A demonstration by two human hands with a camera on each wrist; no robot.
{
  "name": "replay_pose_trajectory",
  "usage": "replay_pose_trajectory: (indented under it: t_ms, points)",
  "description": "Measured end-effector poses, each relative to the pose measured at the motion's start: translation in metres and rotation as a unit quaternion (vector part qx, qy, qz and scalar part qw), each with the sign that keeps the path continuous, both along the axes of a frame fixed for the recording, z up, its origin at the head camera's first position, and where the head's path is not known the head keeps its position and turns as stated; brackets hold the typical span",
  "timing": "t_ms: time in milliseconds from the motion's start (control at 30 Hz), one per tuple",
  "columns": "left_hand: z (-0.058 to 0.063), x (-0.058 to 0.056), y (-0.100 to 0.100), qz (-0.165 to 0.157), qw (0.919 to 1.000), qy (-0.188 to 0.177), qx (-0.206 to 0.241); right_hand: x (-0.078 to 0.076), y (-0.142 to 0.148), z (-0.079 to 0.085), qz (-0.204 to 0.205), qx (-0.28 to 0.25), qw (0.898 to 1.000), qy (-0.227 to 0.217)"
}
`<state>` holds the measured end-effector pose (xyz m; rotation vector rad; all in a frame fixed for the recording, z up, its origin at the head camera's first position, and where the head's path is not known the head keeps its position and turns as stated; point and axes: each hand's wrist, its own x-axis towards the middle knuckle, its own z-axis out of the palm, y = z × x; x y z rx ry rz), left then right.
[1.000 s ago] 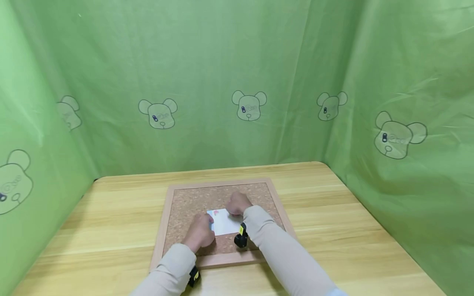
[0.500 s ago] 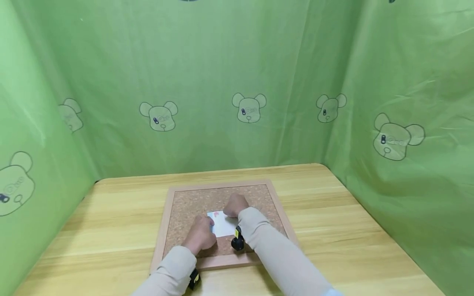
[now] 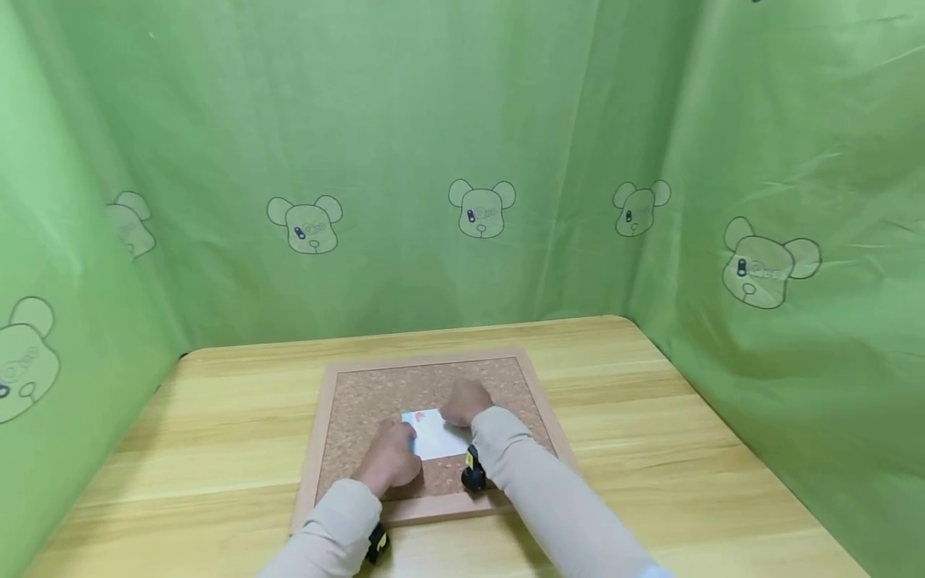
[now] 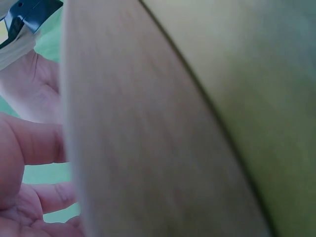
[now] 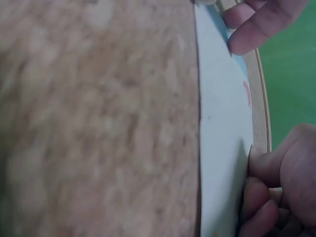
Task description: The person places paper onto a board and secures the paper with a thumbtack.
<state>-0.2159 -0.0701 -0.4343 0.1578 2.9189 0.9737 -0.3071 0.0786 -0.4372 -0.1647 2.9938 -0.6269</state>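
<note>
A white card (image 3: 439,437) with a blue left edge and a small red mark lies on the framed corkboard (image 3: 368,393). My left hand (image 3: 390,456) is at the card's left side; in the right wrist view its straight fingers (image 5: 254,29) press on the blue edge. My right hand (image 3: 466,403) is at the card's upper right. Its thumb (image 5: 266,163) touches the card, with other fingers bent beneath; whether they pinch anything is hidden. The left wrist view is mostly filled by the board's wooden frame (image 4: 133,128), beside the left hand's fingers.
The corkboard lies on a light wooden table (image 3: 238,417). Green curtains (image 3: 390,96) printed with bear heads stand behind and on both sides. Each wrist wears a black camera, such as the right wrist camera (image 3: 473,472).
The right hand and its wrist camera shift slightly left, then back right. The left hand stays at the card's left edge, and the card keeps its place on the board.
</note>
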Motion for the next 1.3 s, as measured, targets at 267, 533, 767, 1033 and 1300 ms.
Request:
replay_pose_trajectory:
  t_ms: [267,533,767,1033,1300]
  points:
    - [0.0,0.001,-0.001,-0.004,1.0,-0.003,0.0,-0.003,0.007,-0.008,0.036,0.024,0.999,0.001]
    - [0.001,0.004,-0.01,-0.026,0.9994,0.019,0.013,0.012,0.022,-0.008,0.059,-0.008,0.998,-0.011]
    - [0.0,0.005,-0.022,-0.069,0.9956,0.044,0.047,0.019,0.036,-0.01,0.065,-0.075,0.995,0.009]
    - [0.002,0.009,-0.04,-0.026,0.9933,0.069,0.089,0.03,0.048,-0.011,0.06,-0.112,0.992,0.021]
    - [0.007,0.01,-0.052,0.054,0.9805,0.152,0.112,0.035,0.061,-0.004,0.035,-0.132,0.987,0.08]
